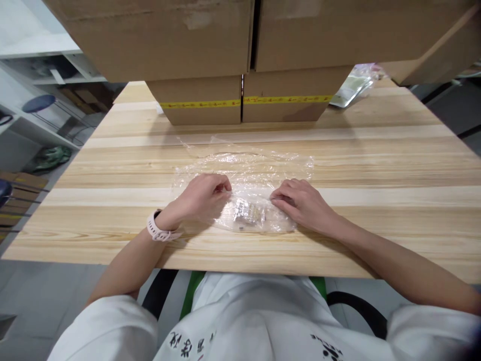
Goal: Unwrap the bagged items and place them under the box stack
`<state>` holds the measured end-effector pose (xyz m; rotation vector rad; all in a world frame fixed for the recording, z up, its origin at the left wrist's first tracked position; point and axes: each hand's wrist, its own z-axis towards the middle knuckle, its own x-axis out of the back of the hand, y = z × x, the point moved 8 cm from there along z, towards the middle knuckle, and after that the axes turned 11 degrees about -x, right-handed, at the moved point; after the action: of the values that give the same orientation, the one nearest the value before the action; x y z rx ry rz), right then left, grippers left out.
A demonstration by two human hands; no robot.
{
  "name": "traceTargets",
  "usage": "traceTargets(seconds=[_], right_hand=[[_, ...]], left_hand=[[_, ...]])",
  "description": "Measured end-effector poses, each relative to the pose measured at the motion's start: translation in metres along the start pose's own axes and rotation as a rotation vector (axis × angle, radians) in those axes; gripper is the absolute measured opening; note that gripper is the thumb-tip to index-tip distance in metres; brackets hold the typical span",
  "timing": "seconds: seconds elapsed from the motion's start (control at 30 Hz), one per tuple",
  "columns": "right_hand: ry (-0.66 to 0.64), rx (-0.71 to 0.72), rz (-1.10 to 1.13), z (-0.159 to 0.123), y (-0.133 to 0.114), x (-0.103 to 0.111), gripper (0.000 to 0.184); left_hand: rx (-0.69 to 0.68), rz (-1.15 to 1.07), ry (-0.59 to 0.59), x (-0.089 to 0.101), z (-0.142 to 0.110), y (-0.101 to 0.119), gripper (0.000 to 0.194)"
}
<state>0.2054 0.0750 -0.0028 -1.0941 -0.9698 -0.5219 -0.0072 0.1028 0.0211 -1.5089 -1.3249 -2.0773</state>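
1 clear plastic bag on the pale wooden table, long axis left to right, on the near side of the stacked cardboard boxes. Our left hand pinches the film, fingers drawn narrow; our right hand pinches it farther right. Between the 2, toward the near edge, we note silvery contents, perhaps small parts, too blurred to name. They lie right and near of our left hand, left and near of our right.
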Motion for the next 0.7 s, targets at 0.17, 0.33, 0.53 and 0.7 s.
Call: traceTargets(seconds=[0.17,0.33,0.53,0.7], right_hand=[[0.180,0.065,0.152,-0.003,-0.015,0.038,0.013],[-0.231,0.258,0.409,-0.020,-0.051,0.057,0.011],[-0.952,0.448,0.549,-0.057,-0.078,0.021,0.013],[-0.432,0.207,0.595,-0.023,-0.057,0.028,0.012]], left_hand=[[-0.093,-0.158,0.226,0.036,-0.008,0.017,0.012],[-0.311,-0.497,-0.171,0.038,-0.025,0.064,0.014],[-0.369,-0.728,-0.607,-0.005,-0.037,0.090,0.013],[-0.266,-0.350,-0.168,0.011,-0.019,0.054,0.024]])
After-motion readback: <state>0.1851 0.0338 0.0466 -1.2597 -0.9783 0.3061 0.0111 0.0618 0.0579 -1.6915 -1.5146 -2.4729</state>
